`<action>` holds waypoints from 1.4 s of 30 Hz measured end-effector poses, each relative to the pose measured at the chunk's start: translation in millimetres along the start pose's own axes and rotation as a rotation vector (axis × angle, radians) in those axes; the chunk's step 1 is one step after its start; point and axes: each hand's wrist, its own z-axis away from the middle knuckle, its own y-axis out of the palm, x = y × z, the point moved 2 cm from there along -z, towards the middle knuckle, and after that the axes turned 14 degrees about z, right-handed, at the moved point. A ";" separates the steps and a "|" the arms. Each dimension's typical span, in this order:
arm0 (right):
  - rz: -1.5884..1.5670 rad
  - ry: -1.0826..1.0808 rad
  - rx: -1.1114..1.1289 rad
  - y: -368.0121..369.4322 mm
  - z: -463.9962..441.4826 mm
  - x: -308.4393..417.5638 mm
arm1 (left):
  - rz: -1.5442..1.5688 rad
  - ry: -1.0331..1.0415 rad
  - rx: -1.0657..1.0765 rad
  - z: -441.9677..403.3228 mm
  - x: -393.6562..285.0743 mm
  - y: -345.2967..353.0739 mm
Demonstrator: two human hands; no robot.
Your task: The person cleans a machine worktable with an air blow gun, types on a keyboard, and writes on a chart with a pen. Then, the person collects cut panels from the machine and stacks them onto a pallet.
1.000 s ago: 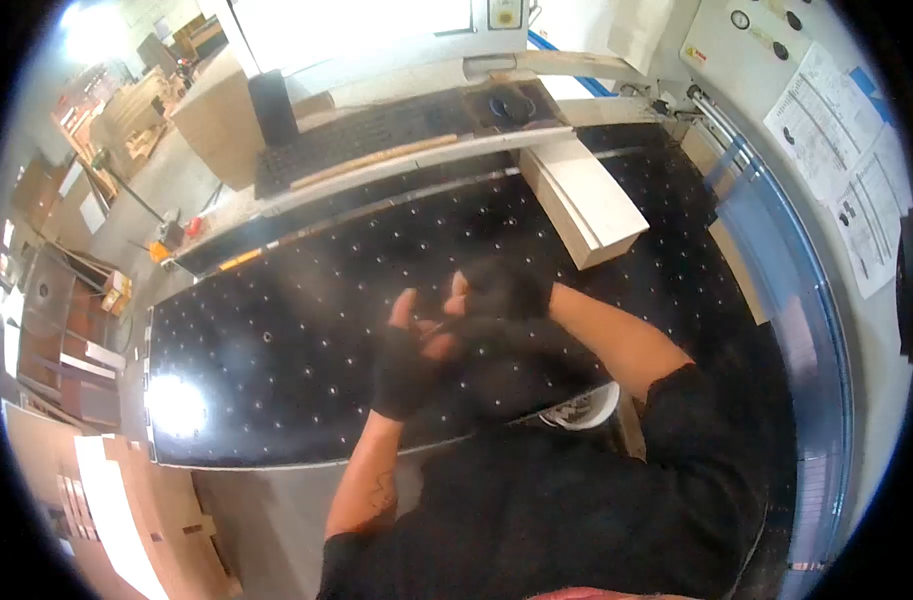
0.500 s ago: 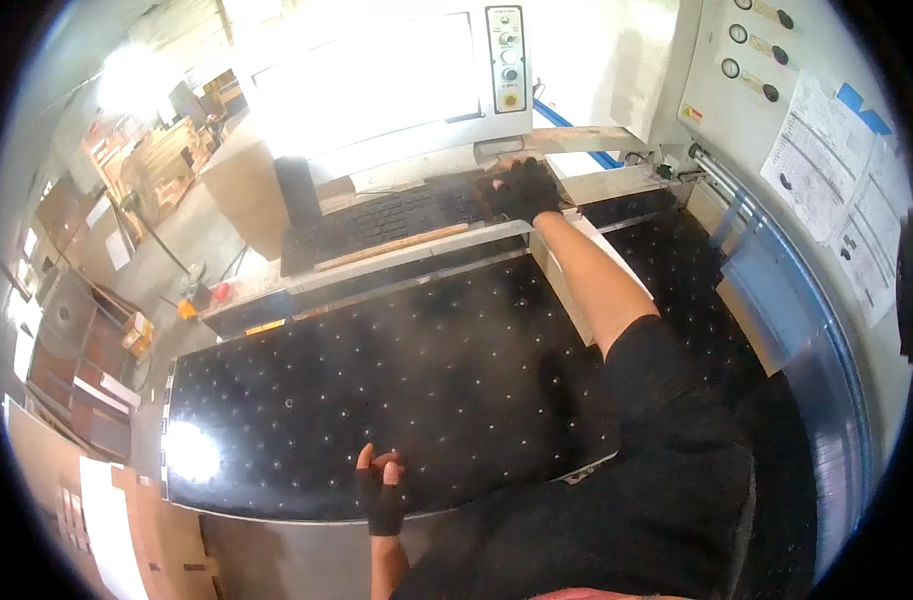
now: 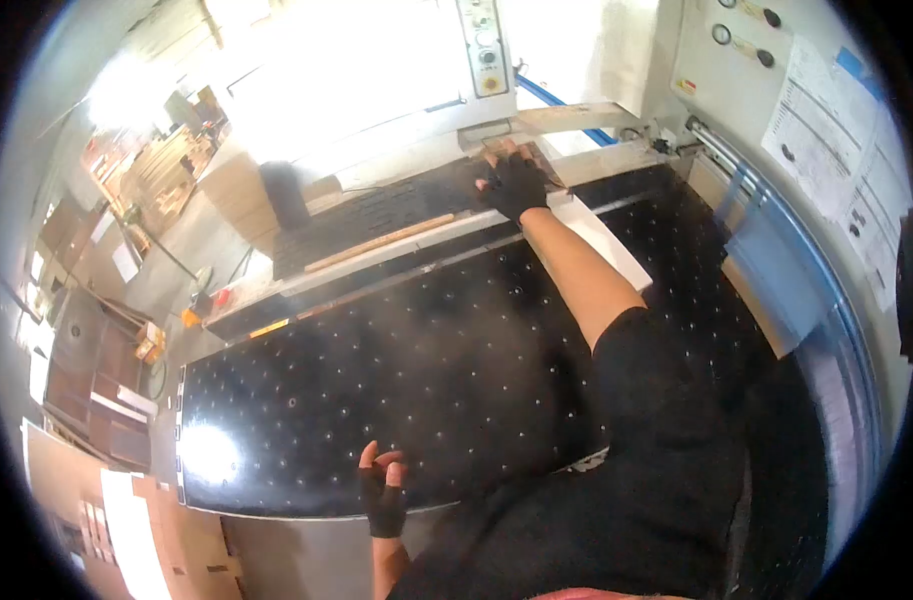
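My right hand (image 3: 517, 186), in a black fingerless glove, reaches to the back ledge just right of a dark keyboard (image 3: 376, 215). Its fingers are spread over a dark surface there; whatever lies beneath the palm is hidden. Below my right forearm a white board (image 3: 608, 248) lies partly covered on the black table (image 3: 446, 330), which is dotted with small studs or holes. My left hand (image 3: 383, 492), gloved the same way, is over the table's front edge. Its fingers are apart and loosely bent, with nothing in them.
A thin wooden strip (image 3: 381, 243) lies along the ledge before the keyboard. Behind stands a white machine with a control panel (image 3: 484, 50). Blue-edged clear curtains (image 3: 776, 290) border the right side, near gauges and taped papers (image 3: 821, 130). Cardboard (image 3: 181, 530) stands at lower left.
The view has shifted slightly. My right hand's fingers have spread out from a more bunched pose, and more of the white board shows beside the forearm. My left hand keeps its pose.
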 end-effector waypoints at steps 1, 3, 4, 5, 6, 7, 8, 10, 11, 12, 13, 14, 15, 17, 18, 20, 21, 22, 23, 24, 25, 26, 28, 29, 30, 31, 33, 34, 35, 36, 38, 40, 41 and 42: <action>-0.058 0.008 -0.066 -5.8 3.4 -0.8 | -0.016 -0.011 0.014 0.0 -1.1 2.3; -0.155 0.039 -0.198 -21.1 13.2 -5.1 | -0.016 -0.027 0.016 -0.2 -2.2 8.4; -0.216 0.007 -0.315 -28.6 24.5 -10.8 | -0.020 -0.045 0.026 0.0 -2.8 8.6; -0.267 -0.025 -0.431 -37.7 39.2 -21.7 | -0.031 -0.038 0.039 -2.8 0.7 6.8; -0.323 -0.039 -0.439 -45.2 58.7 -36.1 | -0.039 -0.035 0.048 -4.6 7.3 5.9; -0.362 -0.051 -0.517 -51.4 77.6 -55.1 | -0.047 -0.032 0.047 -1.6 12.7 3.4; -0.336 -0.020 -0.472 -49.2 96.1 -83.1 | -0.050 -0.091 0.051 -1.2 7.7 9.3; -0.332 0.144 -0.291 -41.8 128.6 -159.5 | 0.038 -0.135 0.118 -8.0 12.4 22.2; -0.350 0.278 -0.151 -33.4 146.4 -198.7 | 0.083 -0.156 0.144 -11.5 14.8 29.8; -0.601 0.447 -0.098 -19.8 171.1 -228.8 | 0.053 -0.164 0.236 -18.0 15.4 42.6; -0.851 0.613 -0.046 -3.3 191.9 -253.3 | 0.051 -0.163 0.310 -28.1 19.8 61.7; -1.050 0.695 0.053 2.4 204.5 -265.1 | 0.049 -0.162 0.384 -38.0 23.4 81.3; -1.252 0.774 0.160 7.4 216.4 -270.7 | 0.051 -0.165 0.463 -51.7 29.4 104.1; -1.467 0.771 0.270 15.1 233.6 -266.4 | 0.105 -0.189 0.612 -83.7 56.1 162.7; -1.482 0.685 0.263 18.2 236.2 -256.1 | 0.136 -0.192 0.663 -100.6 72.1 193.2; -1.374 0.505 0.215 29.9 241.0 -250.2 | 0.101 -0.140 0.689 -128.5 97.1 250.6; -1.230 0.502 0.230 32.5 244.9 -246.4 | -0.050 -0.065 0.663 -138.4 99.9 275.9; -1.088 0.489 0.234 34.7 246.9 -240.7 | -0.202 0.004 0.630 -147.9 101.1 301.7; -1.071 0.462 0.215 32.5 246.0 -232.4 | -0.197 0.009 0.560 -155.9 119.0 319.3; -1.053 0.436 0.194 29.0 244.8 -223.5 | -0.190 0.020 0.490 -168.3 149.5 333.8; -1.034 0.411 0.174 25.8 243.5 -214.7 | -0.180 0.036 0.422 -179.2 167.5 346.6; -0.992 0.377 0.189 -9.1 242.4 -195.9 | -0.184 0.062 0.410 -180.1 170.2 356.6; -0.928 0.391 0.285 -12.7 243.7 -180.0 | -0.171 0.093 0.394 -181.2 178.0 357.0; -0.901 0.444 0.374 2.6 248.3 -178.2 | -0.154 0.095 0.390 -185.3 186.0 352.2; -0.871 0.407 0.320 -0.7 251.7 -170.4 | -0.111 0.073 0.392 -196.6 213.4 343.5; -0.841 0.374 0.265 -5.2 258.3 -158.6 | -0.089 0.063 0.397 -194.8 219.2 334.8; -0.747 0.295 0.149 -9.5 278.2 -138.2 | -0.066 0.056 0.408 -182.9 219.5 312.8; -0.682 0.247 0.085 -5.6 289.7 -129.0 | -0.064 0.058 0.415 -171.1 212.0 296.8; -0.617 0.203 0.023 -5.8 297.4 -118.9 | -0.064 0.058 0.425 -157.3 202.1 278.1; -0.491 0.114 0.197 -43.4 295.4 -100.7 | -0.066 0.055 0.436 -142.9 191.6 258.3; -0.548 0.097 0.288 -73.8 312.9 -68.6 | -0.025 0.019 0.439 -115.4 165.0 220.5; -0.719 0.144 0.313 -96.5 336.1 -30.7 | 0.100 -0.075 0.398 -84.5 123.4 186.6; -0.790 0.172 0.324 -106.6 347.5 -9.4 | 0.180 -0.143 0.373 -63.9 95.1 168.2; -0.854 0.196 0.339 -117.4 359.4 14.0 | 0.256 -0.218 0.355 -44.2 67.8 148.8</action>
